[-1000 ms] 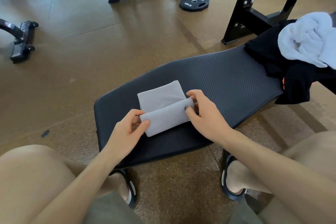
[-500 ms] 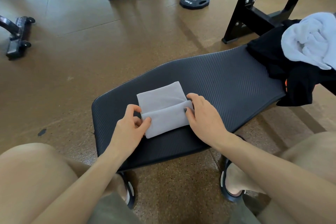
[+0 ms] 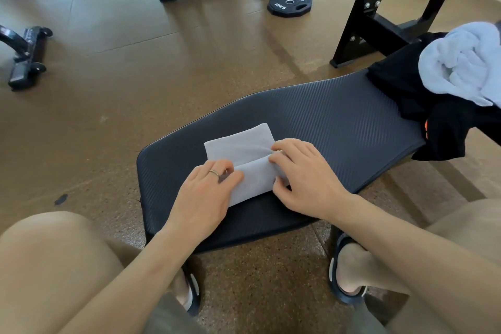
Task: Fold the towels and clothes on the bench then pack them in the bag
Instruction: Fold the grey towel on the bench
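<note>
On ribbed bench [image 3: 339, 122], soft folded towel [image 3: 238, 149]

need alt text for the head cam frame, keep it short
Two bare hands, left hand and right hand, grip a small grey towel partly folded on a black padded gym bench. A crumpled white towel lies on black clothes at the bench's far right end; a weight plate lies on the brown floor beyond.
</note>
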The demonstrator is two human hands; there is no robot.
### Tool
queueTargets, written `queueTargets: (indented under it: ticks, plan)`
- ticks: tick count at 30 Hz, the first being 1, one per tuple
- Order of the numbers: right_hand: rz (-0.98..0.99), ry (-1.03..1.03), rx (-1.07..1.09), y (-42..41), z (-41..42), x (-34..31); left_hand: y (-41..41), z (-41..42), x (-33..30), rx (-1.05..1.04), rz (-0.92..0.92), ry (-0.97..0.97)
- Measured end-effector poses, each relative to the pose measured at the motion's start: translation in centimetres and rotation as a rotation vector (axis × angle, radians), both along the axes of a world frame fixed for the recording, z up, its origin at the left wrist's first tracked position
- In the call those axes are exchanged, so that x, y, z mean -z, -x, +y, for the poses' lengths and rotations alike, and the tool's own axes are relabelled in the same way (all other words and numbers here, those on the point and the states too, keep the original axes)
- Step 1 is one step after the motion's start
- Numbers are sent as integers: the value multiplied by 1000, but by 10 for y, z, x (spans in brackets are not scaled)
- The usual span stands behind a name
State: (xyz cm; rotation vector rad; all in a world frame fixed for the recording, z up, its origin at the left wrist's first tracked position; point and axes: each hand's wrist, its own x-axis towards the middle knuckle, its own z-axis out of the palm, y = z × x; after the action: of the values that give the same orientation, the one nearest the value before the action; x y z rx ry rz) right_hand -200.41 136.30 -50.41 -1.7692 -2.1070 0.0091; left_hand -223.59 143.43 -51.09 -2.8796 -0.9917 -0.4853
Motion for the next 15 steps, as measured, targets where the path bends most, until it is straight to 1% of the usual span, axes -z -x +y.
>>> queueTargets:
  ticks: [2,4,8,10,11,13,15]
  plan:
    - [-36,74,-35,0,-2,0,-1,-3,-1,-20,-41,101]
    - [-48,142,-37,0,0,3,-3,-4,-3,-82,-6,202]
    - [-51,139,-44,-4,7,5,-4,-3,-2,-110,77,231]
    - [-22,119,-55,-5,7,0,-3,-3,-3,-115,105,193]
    - [15,121,-53,-6,7,-4,-2,-3,-5,-111,98,164]
    - [162,155,-30,-7,4,-11,2,-5,-9,-119,22,150]
    - [353,224,8,-7,1,-15,6,-5,-15,-157,-71,242]
